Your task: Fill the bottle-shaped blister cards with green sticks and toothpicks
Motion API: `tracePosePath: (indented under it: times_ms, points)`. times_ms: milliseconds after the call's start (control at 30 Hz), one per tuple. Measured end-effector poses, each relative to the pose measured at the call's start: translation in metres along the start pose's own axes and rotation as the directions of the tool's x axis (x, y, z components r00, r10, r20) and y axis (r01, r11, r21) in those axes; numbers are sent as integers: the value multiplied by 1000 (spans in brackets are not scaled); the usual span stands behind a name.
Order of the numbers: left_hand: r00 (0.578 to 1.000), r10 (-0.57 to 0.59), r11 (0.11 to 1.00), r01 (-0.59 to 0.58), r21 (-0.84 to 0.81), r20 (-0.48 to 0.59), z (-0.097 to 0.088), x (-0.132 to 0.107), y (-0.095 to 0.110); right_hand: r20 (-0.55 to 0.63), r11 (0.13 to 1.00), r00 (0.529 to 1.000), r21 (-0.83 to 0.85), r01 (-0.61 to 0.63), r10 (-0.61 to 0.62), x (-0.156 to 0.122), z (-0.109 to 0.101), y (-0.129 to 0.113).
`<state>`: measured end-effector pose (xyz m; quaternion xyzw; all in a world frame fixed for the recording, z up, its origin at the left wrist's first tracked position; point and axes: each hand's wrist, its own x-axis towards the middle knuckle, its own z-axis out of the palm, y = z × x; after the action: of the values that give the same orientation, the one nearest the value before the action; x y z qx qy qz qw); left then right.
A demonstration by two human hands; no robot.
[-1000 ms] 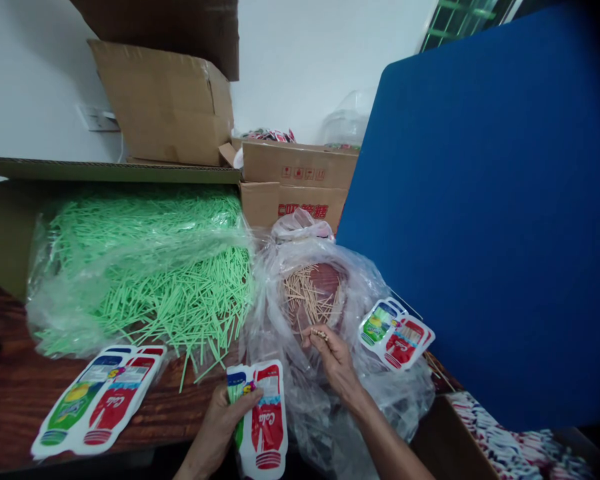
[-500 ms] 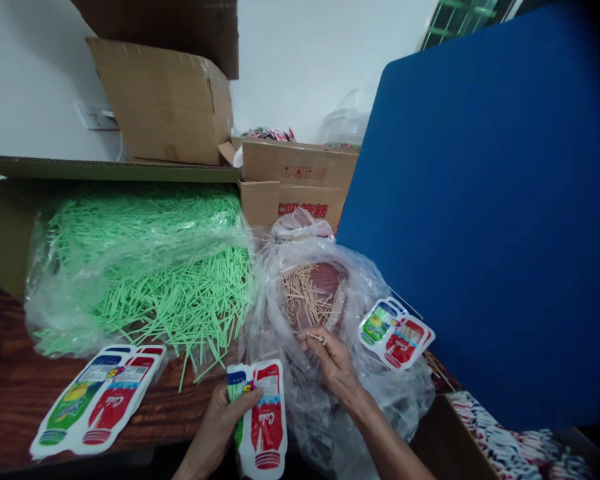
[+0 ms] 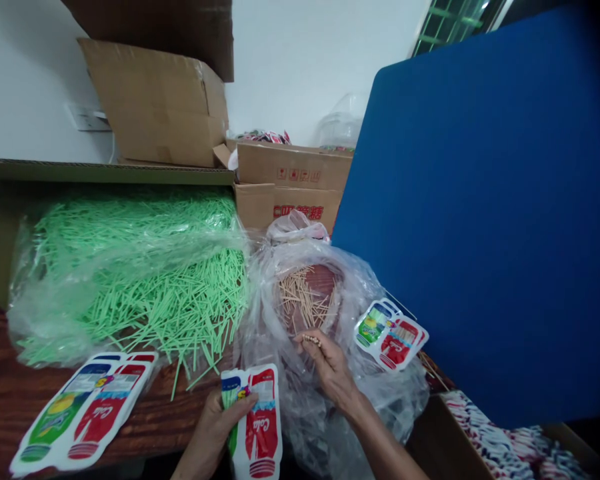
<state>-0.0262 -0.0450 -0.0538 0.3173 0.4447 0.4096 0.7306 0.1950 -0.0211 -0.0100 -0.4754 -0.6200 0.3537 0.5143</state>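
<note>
My left hand (image 3: 220, 427) grips a printed candy pouch (image 3: 260, 427) near the table's front edge, thumb across its front; a red cola side and a green-blue side show. My right hand (image 3: 327, 367) is closed around a small bundle of tan candy sticks (image 3: 312, 341), their ends poking out by the fingers. Just beyond it, loose tan sticks (image 3: 303, 293) lie in an opened clear plastic bag (image 3: 270, 300). Left of my hands, a heap of bright green sticks (image 3: 155, 287) spills from another clear bag.
Flat pouches lie in a stack (image 3: 87, 413) on the wooden table (image 3: 165, 420) at left. More filled pouches (image 3: 393, 333) rest on the plastic at right. Cardboard boxes (image 3: 290, 170) stand behind, a blue panel (image 3: 470, 220) at right. A lower-right box holds striped packets (image 3: 485, 433).
The whole view has shifted slightly to the left. Both hands keep their grips, the left on the pouch and the right on the tan sticks, with little movement otherwise.
</note>
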Motion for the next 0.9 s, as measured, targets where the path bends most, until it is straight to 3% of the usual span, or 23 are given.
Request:
tracePosePath:
  times_ms: [133,267,367,467,567,633,767,833,900]
  points:
    - [1000,-15,1000,15,14,-9,1,0,0,-104,975,991,210,-65,89,7,8,9]
    - [999,33,992,-37,120,39,13,-7,8,-230,818,934,567,-101,275,14,20,8]
    - [991,75,978,-95,186,109,25,-11,17,-195,715,928,691,-101,319,12,33,-8]
    - [977,103,959,-147,244,185,30,-14,26,-152,691,943,715,-102,297,10,39,-21]
    - [976,117,943,-167,288,183,24,-17,29,-190,832,950,544,-109,249,23,26,-12]
    - [985,113,951,-146,274,129,18,-19,27,-222,960,955,245,-139,195,40,5,5]
    - [997,75,974,-76,215,12,11,-22,21,-167,979,965,-6,-206,202,71,-34,45]
    - [998,65,974,-59,220,-18,13,-23,18,-100,968,973,-121,-218,206,77,-35,58]
    - [997,66,968,-57,244,-31,16,-23,15,-29,946,973,-226,-231,230,78,-23,66]
